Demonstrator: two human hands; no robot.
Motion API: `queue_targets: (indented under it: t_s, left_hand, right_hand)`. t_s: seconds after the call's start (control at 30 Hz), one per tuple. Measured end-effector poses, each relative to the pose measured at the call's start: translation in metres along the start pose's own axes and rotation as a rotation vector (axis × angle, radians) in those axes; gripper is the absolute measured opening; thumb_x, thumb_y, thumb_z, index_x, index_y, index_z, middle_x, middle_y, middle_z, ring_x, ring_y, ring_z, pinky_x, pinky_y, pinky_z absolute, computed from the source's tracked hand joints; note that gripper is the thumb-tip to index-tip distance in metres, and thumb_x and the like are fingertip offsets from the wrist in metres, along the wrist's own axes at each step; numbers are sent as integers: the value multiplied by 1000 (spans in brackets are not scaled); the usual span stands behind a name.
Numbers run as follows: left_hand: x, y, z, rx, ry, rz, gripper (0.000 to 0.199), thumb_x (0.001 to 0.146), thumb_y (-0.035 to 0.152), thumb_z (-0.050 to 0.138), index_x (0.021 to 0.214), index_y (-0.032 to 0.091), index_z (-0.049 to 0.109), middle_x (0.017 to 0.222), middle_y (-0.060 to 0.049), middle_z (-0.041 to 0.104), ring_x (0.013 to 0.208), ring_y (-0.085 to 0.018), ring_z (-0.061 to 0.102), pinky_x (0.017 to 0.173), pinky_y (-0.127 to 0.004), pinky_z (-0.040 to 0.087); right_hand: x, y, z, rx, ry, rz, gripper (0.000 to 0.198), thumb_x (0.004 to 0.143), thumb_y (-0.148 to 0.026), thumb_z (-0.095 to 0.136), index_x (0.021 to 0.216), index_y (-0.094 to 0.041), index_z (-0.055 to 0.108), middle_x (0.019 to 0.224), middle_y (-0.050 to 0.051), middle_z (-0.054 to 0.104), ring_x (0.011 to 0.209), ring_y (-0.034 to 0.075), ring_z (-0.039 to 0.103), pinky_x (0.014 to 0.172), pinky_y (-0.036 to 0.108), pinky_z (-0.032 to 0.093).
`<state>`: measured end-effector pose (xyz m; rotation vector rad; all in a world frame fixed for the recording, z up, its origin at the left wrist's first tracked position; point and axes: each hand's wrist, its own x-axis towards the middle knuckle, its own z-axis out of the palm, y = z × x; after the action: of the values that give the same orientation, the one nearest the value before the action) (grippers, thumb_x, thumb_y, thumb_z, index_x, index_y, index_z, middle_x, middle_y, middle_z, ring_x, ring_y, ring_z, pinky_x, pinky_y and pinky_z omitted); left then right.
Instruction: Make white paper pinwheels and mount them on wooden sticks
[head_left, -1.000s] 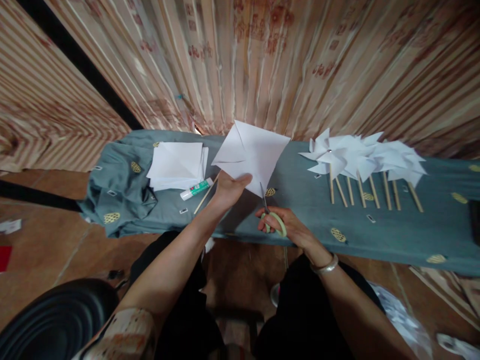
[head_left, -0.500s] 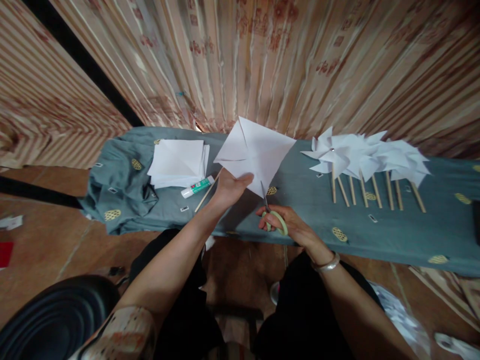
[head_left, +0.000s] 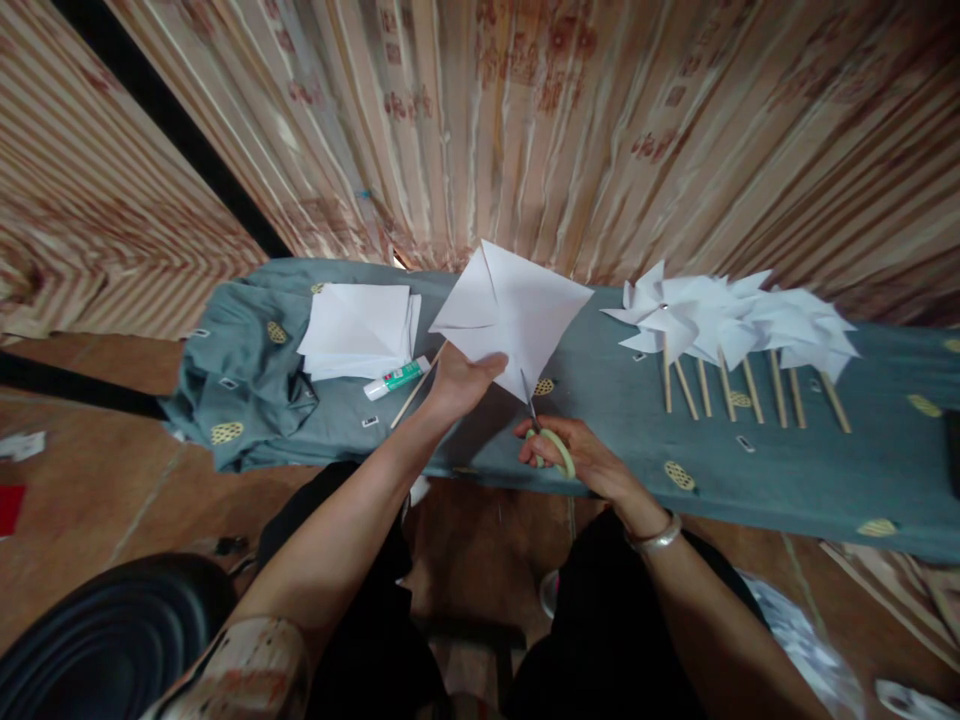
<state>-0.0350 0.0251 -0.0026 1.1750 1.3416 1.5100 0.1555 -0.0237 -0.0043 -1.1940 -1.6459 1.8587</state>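
Observation:
My left hand pinches a white paper square by its lower left side, thumb on top. Slits run inward from the square's upper and left corners. In my right hand is a pair of scissors with pale green handles, fingers through the loops. The scissor blades lie at the square's lower corner, on the paper. Just left of my left hand, a glue stick and a thin wooden stick rest on the cloth.
A stack of white paper squares lies at the left on the grey-green cloth. Several white paper pinwheels on wooden sticks line the right side. A pleated curtain hangs behind. A black round stool stands at lower left.
The scissors and my right hand stay at the paper's lower corner, with only a very slight shift. My left hand keeps its hold on the square. The whole view has dropped a little.

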Motion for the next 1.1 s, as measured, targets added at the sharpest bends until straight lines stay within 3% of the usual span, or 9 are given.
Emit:
queue_targets:
  t_s: [0.57,0.77,1.1]
  left_hand:
    - [-1,0,-2,7,-8,10,32,64,19,72,95,14,66,98,-9,72,87,-21,67,83,-36,55]
    - [1,-5,-8,29,0,-19,16,63,23,74,72,14,65,82,-8,71,85,-25,68,82,-38,56]
    - [3,-8,-13,19,24,-6,23,60,25,79,77,14,67,84,-9,71,89,-26,68,88,-40,56]
  right_hand:
    - [1,0,3,56,33,12,54,66,-67,72,85,-17,65,67,1,65,60,12,58,56,25,45]
    - [2,-2,6,90,43,16,55,61,-67,75,83,-17,67,62,-1,63,56,11,56,53,24,44]
    - [7,3,7,102,47,21,49,61,-59,79,85,-17,69,61,-2,61,54,11,55,51,24,43]
